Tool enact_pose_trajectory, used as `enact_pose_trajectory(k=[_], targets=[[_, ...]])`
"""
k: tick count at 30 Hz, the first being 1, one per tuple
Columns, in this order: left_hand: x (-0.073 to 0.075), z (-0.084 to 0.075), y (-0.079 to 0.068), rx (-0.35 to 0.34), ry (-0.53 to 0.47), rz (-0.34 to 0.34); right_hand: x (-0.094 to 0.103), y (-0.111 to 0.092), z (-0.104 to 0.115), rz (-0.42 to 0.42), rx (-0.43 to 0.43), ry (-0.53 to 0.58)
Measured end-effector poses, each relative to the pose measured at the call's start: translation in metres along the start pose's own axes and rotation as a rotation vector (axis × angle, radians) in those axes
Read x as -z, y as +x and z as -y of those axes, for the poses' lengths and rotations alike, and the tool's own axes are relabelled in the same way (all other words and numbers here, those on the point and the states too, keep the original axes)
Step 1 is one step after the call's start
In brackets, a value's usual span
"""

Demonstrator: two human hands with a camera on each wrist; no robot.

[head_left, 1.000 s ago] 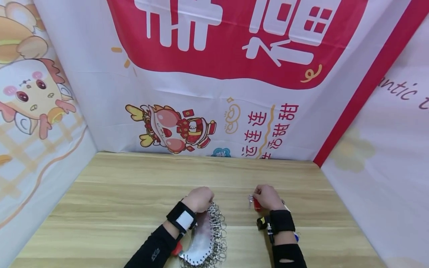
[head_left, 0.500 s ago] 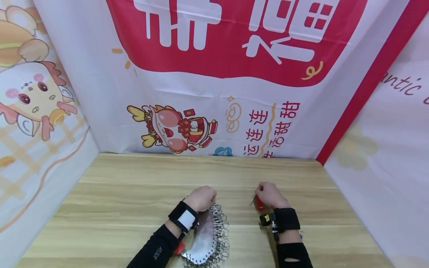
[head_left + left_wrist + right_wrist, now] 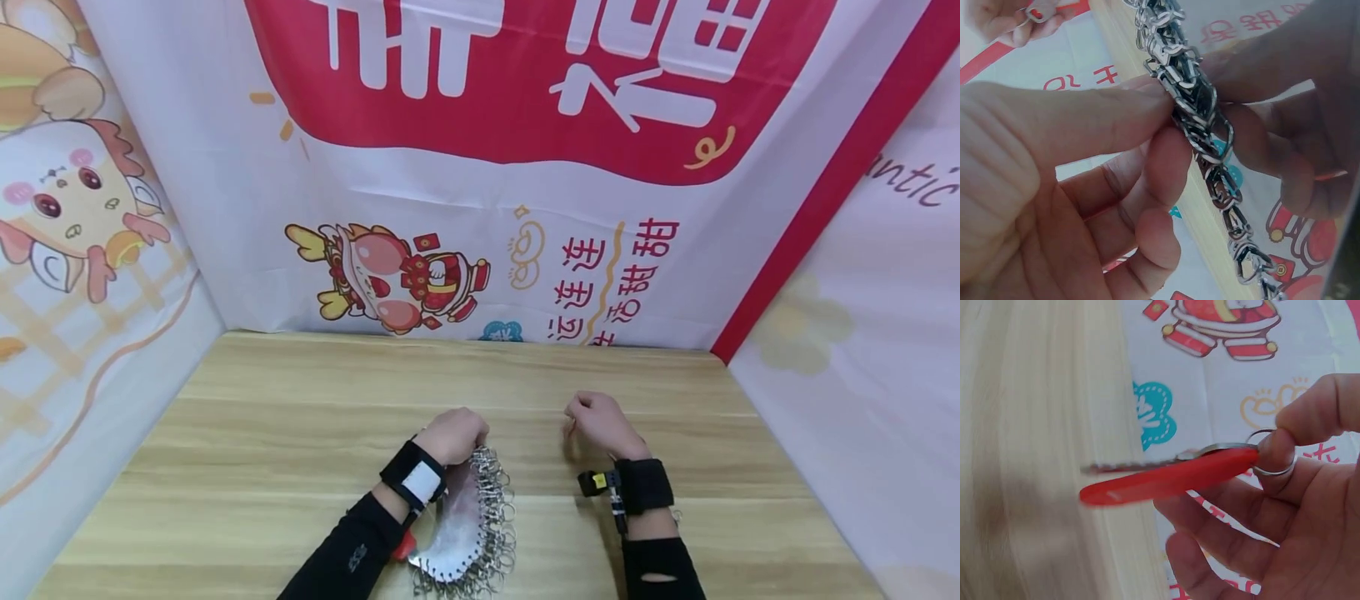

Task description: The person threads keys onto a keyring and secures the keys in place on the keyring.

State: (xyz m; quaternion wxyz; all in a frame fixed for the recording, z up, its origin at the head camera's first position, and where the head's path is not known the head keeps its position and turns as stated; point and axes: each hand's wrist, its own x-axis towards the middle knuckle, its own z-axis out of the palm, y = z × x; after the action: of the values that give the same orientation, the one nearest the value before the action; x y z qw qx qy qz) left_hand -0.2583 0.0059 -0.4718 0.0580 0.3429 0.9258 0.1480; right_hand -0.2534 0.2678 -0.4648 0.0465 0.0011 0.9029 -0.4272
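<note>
My left hand [image 3: 453, 435] holds up a curved silver plate [image 3: 456, 525] by its top end. Metal rings [image 3: 501, 517] hang through holes along the plate's outer edge. In the left wrist view, thumb and forefinger pinch some of these linked rings [image 3: 1197, 109]. Right of it, my right hand [image 3: 606, 425] is raised over the table. Its thumb and forefinger pinch a split ring [image 3: 1285, 470] carrying a key [image 3: 1225, 447] and a long red tag [image 3: 1166, 481], as the right wrist view shows. The key lies alongside the tag, slightly blurred.
A small red part [image 3: 405, 546] shows beside the plate's lower end, partly behind the left forearm. The wood-grain table [image 3: 300, 408] ends at a printed cloth backdrop [image 3: 442, 167], with cloth walls at both sides. Each wrist wears a black strap and camera.
My right hand has lifted and turned with the key and red tag, which are now mostly hidden in the head view. The left hand keeps its grip on the ringed plate, nearly still.
</note>
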Motion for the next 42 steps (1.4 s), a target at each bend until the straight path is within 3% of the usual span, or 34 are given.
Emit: enact_pose_trajectory(k=[7,11,15,20,28,35,42], targets=[[0.003,0.0,0.001,-0.005,0.042,-0.033,0.001,0.001,0.012,0.013,0.064,0.035],[0.003,0.001,0.001,0.013,0.036,-0.004,0.0,-0.003,0.018,0.026,0.082,0.03],[0.004,0.001,0.0,0.018,0.009,0.044,-0.008,-0.008,0.023,0.109,0.065,0.028],[0.01,0.001,0.0,-0.018,0.02,0.039,-0.018,-0.008,0.028,0.202,0.098,-0.02],[0.018,0.003,-0.001,0.022,-0.041,0.045,-0.022,-0.008,0.035,0.216,0.109,-0.066],[0.013,0.009,-0.004,0.041,-0.035,0.021,-0.03,-0.013,0.035,0.236,0.138,-0.082],[0.01,0.011,-0.002,0.065,-0.097,-0.012,-0.026,-0.013,0.036,0.271,0.211,-0.127]])
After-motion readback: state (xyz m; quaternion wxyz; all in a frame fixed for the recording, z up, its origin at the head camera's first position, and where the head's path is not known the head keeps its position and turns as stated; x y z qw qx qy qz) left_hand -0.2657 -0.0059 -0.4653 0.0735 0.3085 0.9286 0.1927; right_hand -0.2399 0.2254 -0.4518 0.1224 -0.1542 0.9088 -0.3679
